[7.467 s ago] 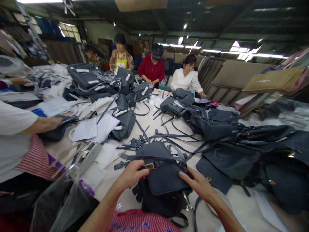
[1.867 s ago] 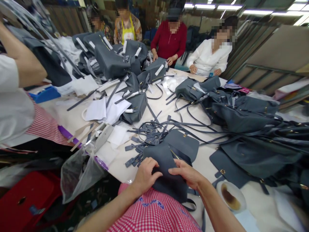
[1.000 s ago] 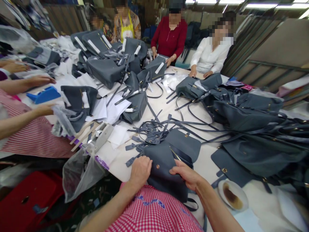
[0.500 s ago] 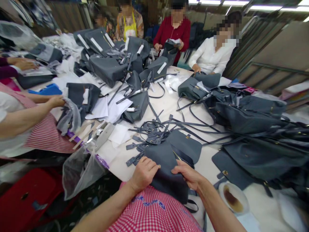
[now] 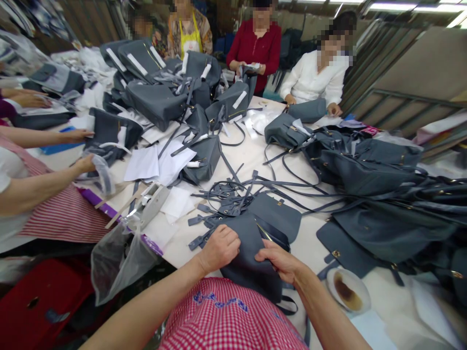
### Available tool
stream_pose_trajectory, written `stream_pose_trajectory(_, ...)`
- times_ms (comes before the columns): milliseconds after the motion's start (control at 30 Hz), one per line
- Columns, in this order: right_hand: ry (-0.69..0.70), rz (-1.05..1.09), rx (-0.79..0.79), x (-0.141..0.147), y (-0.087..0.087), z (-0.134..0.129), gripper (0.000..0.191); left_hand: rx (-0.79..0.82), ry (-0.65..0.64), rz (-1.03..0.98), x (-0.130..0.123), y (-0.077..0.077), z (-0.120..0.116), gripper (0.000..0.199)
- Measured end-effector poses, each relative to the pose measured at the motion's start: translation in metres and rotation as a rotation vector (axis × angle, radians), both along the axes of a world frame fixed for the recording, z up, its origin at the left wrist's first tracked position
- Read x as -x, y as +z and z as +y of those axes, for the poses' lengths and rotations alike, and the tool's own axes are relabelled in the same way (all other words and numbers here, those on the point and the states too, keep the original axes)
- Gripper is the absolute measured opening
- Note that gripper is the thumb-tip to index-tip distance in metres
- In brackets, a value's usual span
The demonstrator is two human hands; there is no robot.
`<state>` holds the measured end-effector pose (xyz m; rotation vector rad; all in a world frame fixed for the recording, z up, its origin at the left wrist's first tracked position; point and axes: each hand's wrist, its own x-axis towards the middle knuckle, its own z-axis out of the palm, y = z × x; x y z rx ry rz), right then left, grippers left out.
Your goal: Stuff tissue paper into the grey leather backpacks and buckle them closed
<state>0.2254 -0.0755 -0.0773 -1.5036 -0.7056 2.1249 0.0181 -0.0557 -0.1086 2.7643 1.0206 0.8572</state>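
At the near edge of the bench (image 5: 248, 155), in a room lit by tube lamps (image 5: 394, 7), the dark bag (image 5: 251, 238) is pinched by the right hand (image 5: 281, 259), while the hold of the curled left hand (image 5: 221, 249) cannot be told.

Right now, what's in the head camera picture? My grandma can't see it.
A person's left grip and right grip hold a dark bag at a cluttered table. Beyond it lie dark straps and more bags, with co-workers around.
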Motion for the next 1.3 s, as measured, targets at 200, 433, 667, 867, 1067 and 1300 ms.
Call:
stream_pose_trajectory(200,-0.005,0.017,0.015,0.000,0.005,-0.002,0.041,0.274,0.226,-0.101,0.013,0.023,0.007,0.018)
stream_pose_trajectory(433,-0.010,-0.003,0.000,0.004,0.008,-0.005,0.035,0.844,0.254,-0.300,0.000,0.019,-0.039,0.017)
stream_pose_trajectory(667,0.026,-0.008,-0.102,0.010,0.014,-0.011,0.034,0.871,0.348,-0.327,-0.011,0.018,-0.042,0.011)
stream_pose_trajectory(867,0.076,-0.093,-0.200,0.023,0.022,-0.017,0.040,0.813,0.433,-0.132,-0.016,0.027,-0.044,0.017)
stream_pose_trajectory(1067,0.038,-0.143,-0.220,0.038,0.029,-0.022,0.041,0.705,0.423,0.024,-0.021,0.014,-0.050,0.018)
stream_pose_trajectory(1300,0.007,-0.130,-0.200,0.036,0.024,-0.023,0.039,0.688,0.401,-0.148,-0.018,0.005,-0.047,0.020)
